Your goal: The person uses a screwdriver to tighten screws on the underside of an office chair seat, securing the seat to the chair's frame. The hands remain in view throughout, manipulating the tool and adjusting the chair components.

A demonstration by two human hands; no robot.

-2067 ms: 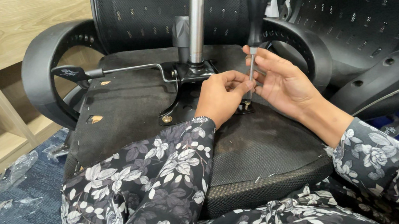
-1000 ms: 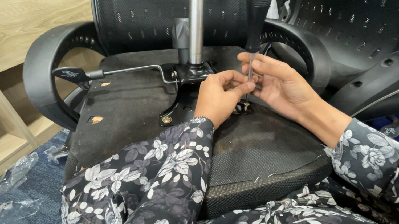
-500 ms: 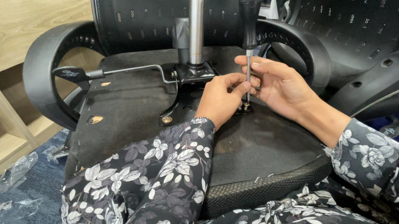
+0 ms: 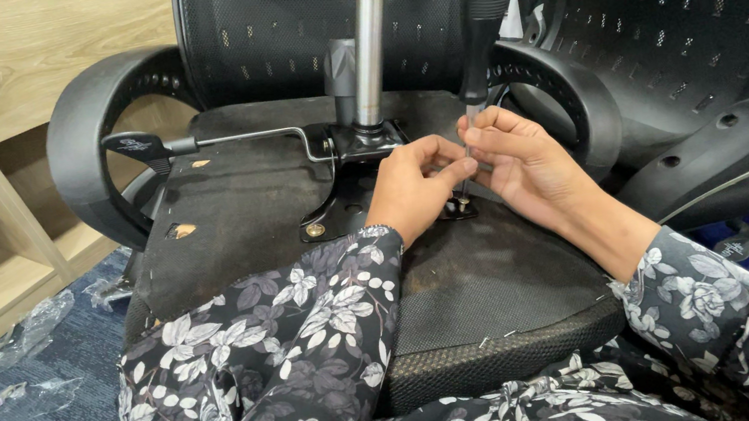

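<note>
Both hands are pinching the thin steel shaft of a screwdriver: left hand, right hand. It is standing upright on the upturned chair seat. Rigid, light, slippery; the thick black handle would probably be giving the firmer hold.

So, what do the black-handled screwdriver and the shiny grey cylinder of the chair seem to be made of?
Black-handled screwdriver: the handle looks like matte plastic or rubber and the thin shaft like bare metal, given its glint. Shiny grey cylinder: probably polished steel, since it shows bright streaks of reflected light.

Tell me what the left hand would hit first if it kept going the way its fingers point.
The left hand points right, at the screwdriver shaft, which its fingertips already seem to touch; right behind it is the right hand. Depth is hard to judge.
</note>
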